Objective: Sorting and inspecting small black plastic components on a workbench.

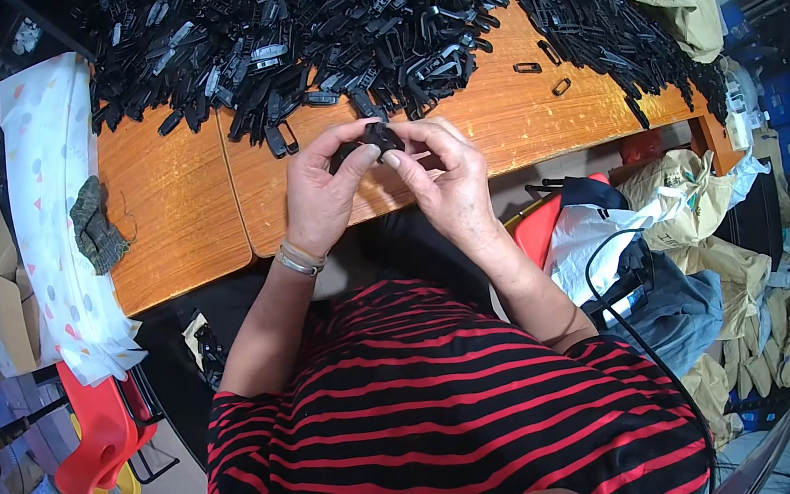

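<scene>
Close to the table's front edge, both hands meet over small black plastic parts. My left hand (325,178) is closed, thumb and fingers pinching a black plastic piece (378,138). From the other side my right hand (448,171) grips the same dark cluster with thumb and forefinger. Whether it is one part or two joined is hidden by the fingers. Just beyond the hands lies a large heap of black plastic parts (285,40), some like clips, some like oblong frames. One loose oblong frame (289,139) rests at the heap's near edge.
A second heap of thin black parts (596,27) spreads along the right of the wooden table (171,198). White patterned sheeting (54,194) with a grey-green knitted item (95,229) covers the left end. Red chairs (99,440), bags (675,192) and a black cable (616,307) flank me.
</scene>
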`<state>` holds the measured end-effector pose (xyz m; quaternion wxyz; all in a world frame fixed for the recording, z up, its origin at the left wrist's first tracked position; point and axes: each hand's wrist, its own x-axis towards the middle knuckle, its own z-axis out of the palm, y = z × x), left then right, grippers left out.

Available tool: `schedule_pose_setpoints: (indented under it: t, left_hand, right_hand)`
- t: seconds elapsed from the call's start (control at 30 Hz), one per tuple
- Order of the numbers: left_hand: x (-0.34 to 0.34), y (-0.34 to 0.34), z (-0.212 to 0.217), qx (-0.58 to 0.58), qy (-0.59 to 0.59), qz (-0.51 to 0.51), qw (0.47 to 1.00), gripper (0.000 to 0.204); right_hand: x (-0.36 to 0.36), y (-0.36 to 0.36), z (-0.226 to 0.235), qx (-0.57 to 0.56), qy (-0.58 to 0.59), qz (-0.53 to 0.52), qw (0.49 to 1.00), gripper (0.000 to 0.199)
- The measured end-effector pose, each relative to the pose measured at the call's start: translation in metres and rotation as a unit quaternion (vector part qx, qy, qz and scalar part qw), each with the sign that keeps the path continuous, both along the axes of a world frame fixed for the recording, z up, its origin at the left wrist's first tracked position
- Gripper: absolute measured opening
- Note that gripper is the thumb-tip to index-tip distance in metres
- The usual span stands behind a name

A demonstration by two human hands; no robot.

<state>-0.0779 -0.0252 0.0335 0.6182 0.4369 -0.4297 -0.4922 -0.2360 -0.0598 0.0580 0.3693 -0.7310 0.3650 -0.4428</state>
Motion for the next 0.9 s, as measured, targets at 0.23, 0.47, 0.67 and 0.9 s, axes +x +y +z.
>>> schedule_pose_setpoints:
  t: [0.23,0.47,0.67,0.9]
  left_hand:
    - [-0.011,0.007,-0.006,-0.052,-0.025,0.028,0.998,0.03]
    - [-0.021,0.013,-0.009,-0.088,-0.107,0.077,0.987,0.025]
    - [-0.016,0.023,-0.008,-0.001,0.103,-0.031,0.994,0.021]
    - [-0.005,0.032,-0.002,-0.016,0.055,-0.06,0.997,0.024]
  right_hand:
    - [0.0,0.001,-0.009,-0.053,0.018,-0.007,0.998,0.027]
    - [0.009,0.006,-0.028,-0.065,0.008,-0.019,0.998,0.043]
    - [0.014,0.013,-0.027,0.059,0.02,0.072,0.995,0.053]
    - [0.026,0.032,-0.038,-0.003,-0.011,0.075,0.997,0.051]
